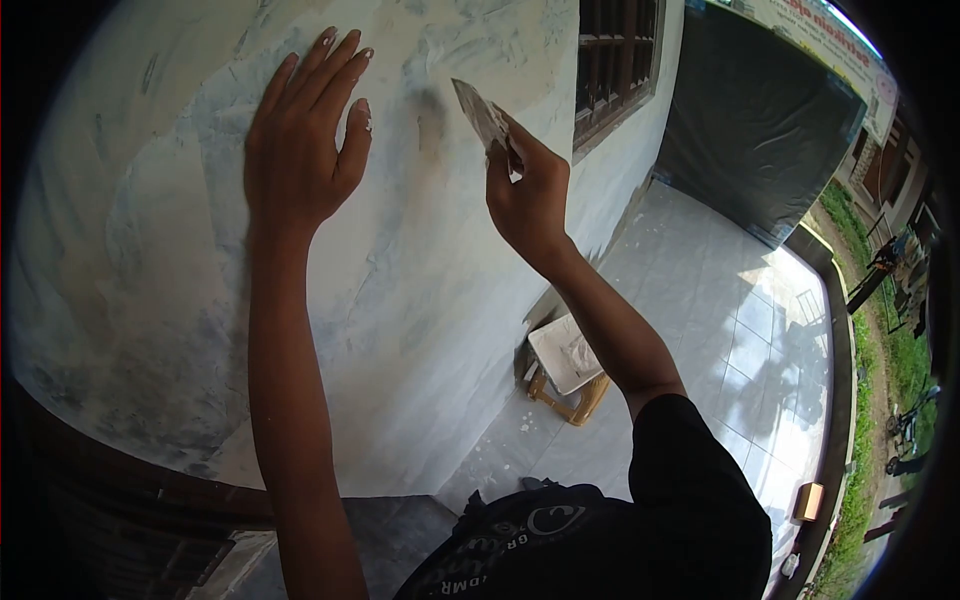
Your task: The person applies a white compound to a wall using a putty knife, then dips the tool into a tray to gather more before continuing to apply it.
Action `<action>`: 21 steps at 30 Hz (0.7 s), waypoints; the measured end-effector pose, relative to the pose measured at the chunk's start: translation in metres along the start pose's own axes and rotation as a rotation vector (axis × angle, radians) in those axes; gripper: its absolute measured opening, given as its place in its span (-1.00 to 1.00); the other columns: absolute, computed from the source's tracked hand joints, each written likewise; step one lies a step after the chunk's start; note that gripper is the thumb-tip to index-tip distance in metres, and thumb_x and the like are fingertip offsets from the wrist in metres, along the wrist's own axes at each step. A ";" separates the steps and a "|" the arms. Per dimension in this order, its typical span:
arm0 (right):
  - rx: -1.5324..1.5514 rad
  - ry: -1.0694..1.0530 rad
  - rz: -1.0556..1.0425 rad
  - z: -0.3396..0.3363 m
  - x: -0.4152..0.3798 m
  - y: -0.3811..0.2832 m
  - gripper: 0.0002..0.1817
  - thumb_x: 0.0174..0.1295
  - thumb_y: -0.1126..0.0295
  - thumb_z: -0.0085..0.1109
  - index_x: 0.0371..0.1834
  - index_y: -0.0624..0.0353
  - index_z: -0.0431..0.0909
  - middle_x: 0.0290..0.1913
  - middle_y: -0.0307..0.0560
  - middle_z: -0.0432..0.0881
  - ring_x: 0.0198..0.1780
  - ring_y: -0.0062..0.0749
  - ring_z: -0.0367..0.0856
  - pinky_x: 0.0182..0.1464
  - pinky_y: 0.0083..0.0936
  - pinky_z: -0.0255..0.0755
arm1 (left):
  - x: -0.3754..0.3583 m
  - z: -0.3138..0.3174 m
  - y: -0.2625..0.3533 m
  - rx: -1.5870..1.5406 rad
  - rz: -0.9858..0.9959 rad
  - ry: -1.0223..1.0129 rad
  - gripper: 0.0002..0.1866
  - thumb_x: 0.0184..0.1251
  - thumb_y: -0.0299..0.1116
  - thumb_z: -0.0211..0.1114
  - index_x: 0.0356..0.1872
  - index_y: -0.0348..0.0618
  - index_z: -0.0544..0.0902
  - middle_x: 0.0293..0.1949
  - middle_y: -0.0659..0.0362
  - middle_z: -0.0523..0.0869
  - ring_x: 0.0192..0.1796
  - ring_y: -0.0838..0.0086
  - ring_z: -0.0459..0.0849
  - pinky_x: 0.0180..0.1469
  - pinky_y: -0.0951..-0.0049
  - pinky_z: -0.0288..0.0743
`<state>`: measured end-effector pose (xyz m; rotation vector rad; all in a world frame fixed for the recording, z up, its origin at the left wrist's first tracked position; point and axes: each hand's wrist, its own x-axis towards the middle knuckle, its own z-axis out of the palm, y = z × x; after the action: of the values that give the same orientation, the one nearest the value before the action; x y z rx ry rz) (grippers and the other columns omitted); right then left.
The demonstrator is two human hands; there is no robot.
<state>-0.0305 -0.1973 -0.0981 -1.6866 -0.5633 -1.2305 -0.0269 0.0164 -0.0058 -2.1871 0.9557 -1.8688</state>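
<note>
My left hand (305,140) lies with its fingers stretched out on the white wall (390,250), white smears on its fingertips. In my right hand (532,195) is a putty knife (480,115) coated with whitish filler. Its blade points up and left, close to the wall, beside a brownish-grey stain (430,125). Patchy filler and grey trowel marks cover the wall around both hands. My right fingers wrap round the knife and hide most of its handle.
Below my right arm, a white tray (562,345) with filler rests on a tan stool (582,408). A barred window (615,70) is at upper right, near a hanging black sheet (755,115). Pale tiles (670,260) cover the floor; a small box (809,501) stands at its edge.
</note>
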 end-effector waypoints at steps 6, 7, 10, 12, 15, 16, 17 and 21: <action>-0.230 0.333 -0.202 0.018 0.093 0.105 -0.60 0.23 0.64 0.04 0.16 0.43 0.57 -0.24 0.27 0.73 -0.23 -0.15 0.78 -0.15 -0.43 0.59 | 0.002 0.000 0.004 0.044 -0.008 -0.050 -0.57 0.37 -0.35 0.07 0.24 -0.05 0.61 0.34 0.24 0.59 0.46 0.37 0.44 0.52 0.15 0.21; -0.210 0.264 -0.161 0.026 0.088 0.101 -0.58 0.22 0.65 0.03 0.18 0.45 0.55 -0.14 0.31 0.71 -0.12 -0.04 0.75 -0.07 -0.39 0.59 | 0.003 0.000 0.004 0.071 0.003 -0.048 -0.60 0.39 -0.31 0.09 0.20 -0.07 0.64 0.31 0.21 0.62 0.43 0.38 0.47 0.52 0.17 0.23; -0.249 0.111 -0.167 0.057 0.036 0.075 -0.48 0.18 0.70 0.02 0.29 0.45 0.42 0.17 0.42 0.56 0.18 0.24 0.58 0.17 -0.22 0.55 | 0.004 -0.001 0.006 0.103 0.002 -0.073 -0.59 0.38 -0.32 0.10 0.21 -0.08 0.63 0.32 0.21 0.61 0.44 0.38 0.46 0.52 0.17 0.22; -0.126 -0.072 -0.245 0.053 -0.026 0.035 -0.35 0.12 0.76 0.02 0.38 0.41 0.30 0.31 0.45 0.42 0.35 0.36 0.39 0.36 -0.10 0.43 | 0.004 -0.001 0.007 0.102 0.005 -0.077 -0.59 0.38 -0.32 0.10 0.22 -0.09 0.63 0.33 0.21 0.60 0.45 0.38 0.45 0.52 0.17 0.21; 0.161 -0.277 -0.166 0.026 -0.100 0.000 -0.30 0.13 0.80 0.01 0.45 0.33 0.26 0.31 0.41 0.45 0.34 0.26 0.44 0.29 -0.17 0.51 | 0.005 -0.001 0.005 0.110 0.004 -0.090 -0.58 0.37 -0.33 0.10 0.23 -0.09 0.62 0.34 0.22 0.59 0.46 0.39 0.44 0.52 0.17 0.21; 0.248 -0.299 -0.136 0.016 -0.108 -0.003 -0.29 0.15 0.81 0.00 0.46 0.31 0.26 0.29 0.39 0.47 0.33 0.22 0.47 0.27 -0.19 0.53 | 0.004 -0.001 0.004 0.112 0.007 -0.093 -0.57 0.37 -0.34 0.10 0.23 -0.08 0.62 0.34 0.22 0.58 0.46 0.39 0.43 0.52 0.16 0.20; 0.268 -0.320 -0.011 0.004 -0.104 -0.006 -0.34 0.21 0.80 -0.02 0.45 0.28 0.29 0.23 0.35 0.55 0.28 0.18 0.53 0.27 -0.22 0.52 | 0.004 0.000 0.004 0.117 0.005 -0.103 -0.57 0.37 -0.34 0.10 0.23 -0.08 0.62 0.34 0.22 0.58 0.46 0.39 0.43 0.52 0.16 0.20; 0.182 -0.043 0.067 -0.013 -0.037 0.039 -0.53 0.27 0.71 0.06 0.28 0.32 0.51 0.06 0.33 0.67 0.07 -0.01 0.73 0.02 -0.39 0.60 | 0.001 0.004 0.004 0.125 -0.009 -0.099 -0.56 0.37 -0.33 0.10 0.26 -0.07 0.60 0.37 0.22 0.55 0.48 0.38 0.41 0.53 0.15 0.19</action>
<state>-0.0205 -0.2209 -0.1473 -1.5689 -0.6211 -1.0644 -0.0251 0.0118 -0.0079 -2.1903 0.7907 -1.7545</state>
